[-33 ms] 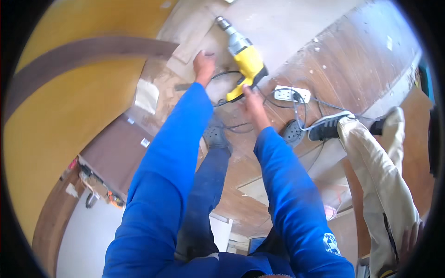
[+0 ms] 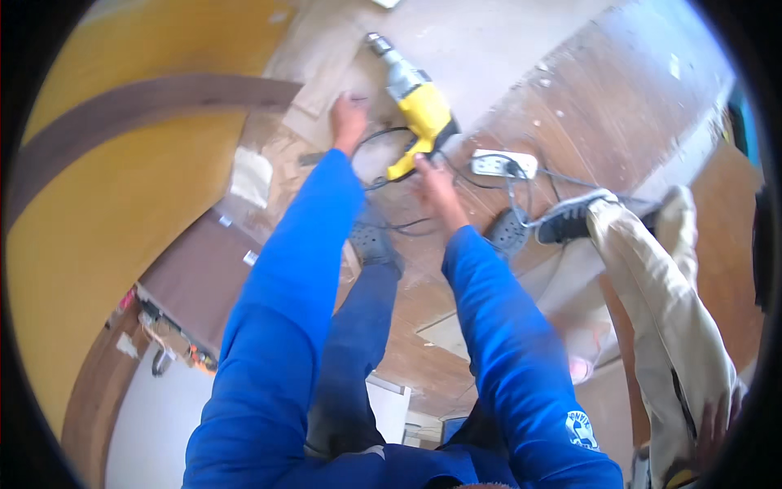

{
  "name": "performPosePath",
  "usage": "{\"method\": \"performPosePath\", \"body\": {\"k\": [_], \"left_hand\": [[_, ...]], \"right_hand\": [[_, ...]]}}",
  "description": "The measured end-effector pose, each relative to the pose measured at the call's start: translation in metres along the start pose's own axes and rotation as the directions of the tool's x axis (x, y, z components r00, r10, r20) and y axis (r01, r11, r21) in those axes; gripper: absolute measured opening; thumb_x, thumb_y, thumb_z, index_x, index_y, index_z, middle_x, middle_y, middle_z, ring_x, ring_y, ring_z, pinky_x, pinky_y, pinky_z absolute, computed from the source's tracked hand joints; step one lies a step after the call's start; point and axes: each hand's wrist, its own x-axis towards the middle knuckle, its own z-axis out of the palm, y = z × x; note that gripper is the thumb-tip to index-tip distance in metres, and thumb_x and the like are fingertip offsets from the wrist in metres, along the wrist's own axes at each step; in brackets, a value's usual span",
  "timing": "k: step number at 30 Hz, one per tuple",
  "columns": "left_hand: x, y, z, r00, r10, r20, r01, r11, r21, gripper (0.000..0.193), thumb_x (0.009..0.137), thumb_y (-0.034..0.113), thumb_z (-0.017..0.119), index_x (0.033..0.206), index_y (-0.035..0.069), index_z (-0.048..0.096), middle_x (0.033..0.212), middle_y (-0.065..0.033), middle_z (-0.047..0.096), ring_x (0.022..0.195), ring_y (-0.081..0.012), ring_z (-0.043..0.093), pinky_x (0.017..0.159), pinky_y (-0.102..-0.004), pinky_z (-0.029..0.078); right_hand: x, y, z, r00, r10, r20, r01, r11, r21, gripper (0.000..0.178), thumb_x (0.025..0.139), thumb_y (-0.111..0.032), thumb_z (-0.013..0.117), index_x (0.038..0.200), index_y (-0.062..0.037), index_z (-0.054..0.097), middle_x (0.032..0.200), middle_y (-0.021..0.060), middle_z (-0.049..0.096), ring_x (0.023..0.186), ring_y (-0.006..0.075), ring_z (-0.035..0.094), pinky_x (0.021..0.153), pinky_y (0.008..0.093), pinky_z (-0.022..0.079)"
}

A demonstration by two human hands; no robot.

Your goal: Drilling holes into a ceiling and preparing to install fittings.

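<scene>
A yellow and grey power drill with a black rear end points away from me toward the far left, its chuck bare of any bit that I can make out. My right hand is closed at the drill's handle, thumb against its yellow side, while the other fingers are partly hidden. To the left of the drill, my left hand has its fingers curled together near pale wooden boards. A small dark bit shows at its fingertips, too blurred to name. A black cord loops between the hands.
A white power strip with cords lies right of the drill. Another person's legs in beige trousers and dark shoes stand at the right. A curved brown strip crosses yellow panels at left. A brown panel lies below.
The whole view has shifted slightly, so drill, hands and power strip appear a little further left. Both hands keep about the same hold.
</scene>
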Motion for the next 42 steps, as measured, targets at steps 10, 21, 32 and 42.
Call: {"method": "performPosePath", "body": {"k": [10,21,32,42], "left_hand": [[-0.291,0.053,-0.167,0.876,-0.167,0.453,0.26,0.954,-0.151,0.043,0.095,0.02,0.066,0.131,-0.002,0.055,0.11,-0.0107,0.067,0.105,-0.0183,0.062,0.092,-0.0338,0.049],[-0.406,0.084,-0.451,0.953,-0.09,0.29,0.115,0.991,-0.068,0.039,0.092,0.018,0.064,0.121,-0.008,0.063,0.113,-0.0193,0.069,0.103,-0.0258,0.065,0.093,-0.0381,0.05],[-0.414,0.254,-0.493,0.879,0.349,0.326,-0.27,0.926,-0.264,0.044,0.096,0.023,0.061,0.125,-0.01,0.06,0.112,-0.022,0.069,0.102,-0.0268,0.066,0.09,-0.0363,0.05],[-0.398,0.223,-0.506,0.947,0.138,0.29,-0.097,0.984,-0.152,0.043,0.091,0.025,0.066,0.117,-0.01,0.062,0.1,-0.0186,0.068,0.087,-0.0238,0.067,0.079,-0.037,0.054]], "right_hand": [[-0.197,-0.025,-0.118,0.989,-0.146,0.01,0.147,0.989,-0.022,0.031,0.097,-0.028,0.068,0.117,-0.0049,0.066,0.095,-0.0001,0.067,0.086,0.0109,0.062,0.073,0.0287,0.051],[-0.484,-0.037,-0.091,0.959,-0.282,-0.018,0.267,0.926,-0.269,0.012,0.098,-0.017,0.061,0.091,-0.0069,0.059,0.072,-0.0031,0.051,0.058,0.0066,0.047,0.049,0.023,0.037],[-0.528,-0.099,-0.13,0.94,-0.294,-0.172,0.301,0.953,0.016,0.021,0.092,-0.023,0.067,0.099,-0.0033,0.063,0.074,0.0035,0.06,0.051,0.0103,0.052,0.042,0.0241,0.04],[-0.523,-0.104,-0.283,0.911,-0.366,-0.188,0.4,0.896,0.193,0.015,0.091,-0.02,0.064,0.083,-0.0135,0.053,0.067,-0.0011,0.051,0.051,0.0081,0.045,0.04,0.0232,0.031]]}}
